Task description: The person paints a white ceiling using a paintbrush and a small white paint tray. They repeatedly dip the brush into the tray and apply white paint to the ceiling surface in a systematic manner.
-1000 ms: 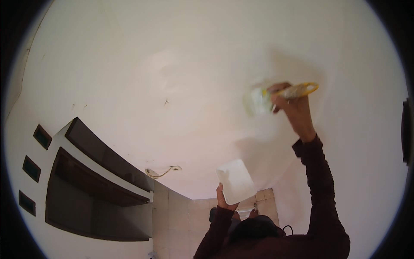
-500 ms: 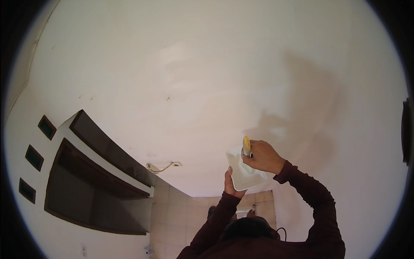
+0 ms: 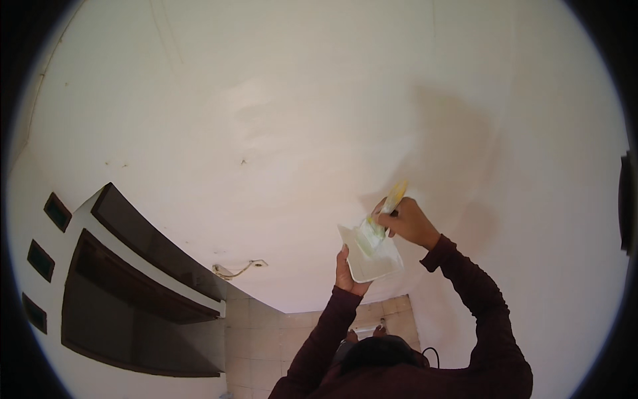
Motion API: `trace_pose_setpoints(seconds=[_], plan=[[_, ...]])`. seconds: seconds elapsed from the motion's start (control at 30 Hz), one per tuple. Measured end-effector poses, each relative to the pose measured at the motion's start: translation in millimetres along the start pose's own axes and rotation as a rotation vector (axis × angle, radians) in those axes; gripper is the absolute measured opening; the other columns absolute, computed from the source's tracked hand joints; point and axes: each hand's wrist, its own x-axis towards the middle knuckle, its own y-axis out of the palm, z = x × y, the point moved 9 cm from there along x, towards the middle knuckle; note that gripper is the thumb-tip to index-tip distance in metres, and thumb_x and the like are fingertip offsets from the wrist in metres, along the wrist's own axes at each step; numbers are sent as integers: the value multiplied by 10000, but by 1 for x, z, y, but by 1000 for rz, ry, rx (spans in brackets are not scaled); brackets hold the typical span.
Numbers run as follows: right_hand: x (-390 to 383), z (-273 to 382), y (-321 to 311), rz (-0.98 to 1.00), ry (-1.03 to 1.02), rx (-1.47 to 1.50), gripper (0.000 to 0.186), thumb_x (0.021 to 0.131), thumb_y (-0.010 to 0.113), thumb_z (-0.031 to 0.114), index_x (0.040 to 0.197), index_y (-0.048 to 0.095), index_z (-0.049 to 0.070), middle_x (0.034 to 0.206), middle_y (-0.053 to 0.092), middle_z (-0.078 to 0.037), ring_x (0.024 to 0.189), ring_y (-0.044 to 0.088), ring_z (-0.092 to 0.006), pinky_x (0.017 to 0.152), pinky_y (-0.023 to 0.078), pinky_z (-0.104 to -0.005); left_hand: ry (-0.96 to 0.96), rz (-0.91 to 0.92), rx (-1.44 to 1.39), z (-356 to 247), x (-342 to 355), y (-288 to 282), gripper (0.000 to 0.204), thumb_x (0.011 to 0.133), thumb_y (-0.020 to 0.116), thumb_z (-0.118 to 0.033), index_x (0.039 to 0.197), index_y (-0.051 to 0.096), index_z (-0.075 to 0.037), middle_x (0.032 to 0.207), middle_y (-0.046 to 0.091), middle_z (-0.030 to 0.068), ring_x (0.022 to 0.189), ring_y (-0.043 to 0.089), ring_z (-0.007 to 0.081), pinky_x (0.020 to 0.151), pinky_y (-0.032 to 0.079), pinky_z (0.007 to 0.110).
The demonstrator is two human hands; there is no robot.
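My left hand point(image 3: 347, 274) grips a white, roughly rectangular container point(image 3: 376, 268) by its left side and underside, thumb along the outer wall. The container's mouth faces up and pale paint-like smears show inside. My right hand point(image 3: 413, 225) is closed round a paintbrush point(image 3: 396, 193) whose yellow handle end points up and away. Its pale, paint-coated head slants down into the container, against the far part of the inside. Part of the handle is hidden by the fingers.
A broad whitish wall point(image 3: 266, 100) fills the far side, with a cable fitting point(image 3: 240, 268) low on it. Left are a dark-framed opening point(image 3: 133, 312) and small dark square panes point(image 3: 41, 260). Tiled floor point(image 3: 259, 332) lies below, near my feet. A dark object point(image 3: 625, 203) edges the far right.
My right hand has tilted the paintbrush, so its handle now leans right and its head shows inside the container. The container and both hands sit slightly farther left and up in view.
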Motion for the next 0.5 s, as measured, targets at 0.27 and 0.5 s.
trace_pose_setpoints(seconds=[0.27,0.5], plan=[[3,-24,-38,-298,92,791,305,924,651,245,1135,617,26,1014,663,-47,866,638,-142,668,538,-302,11,152,-80,-63,33,81,663,919,602,-547,1448,452,-177,1427,517,105,1304,507,320,1051,443,577],[37,6,-46,-381,-94,935,309,945,670,254,1171,615,51,1068,649,-28,963,622,-152,766,537,-337,49,174,-125,-94,42,98,643,905,632,-532,1432,477,-198,1428,518,99,1320,492,332,1066,403,625]])
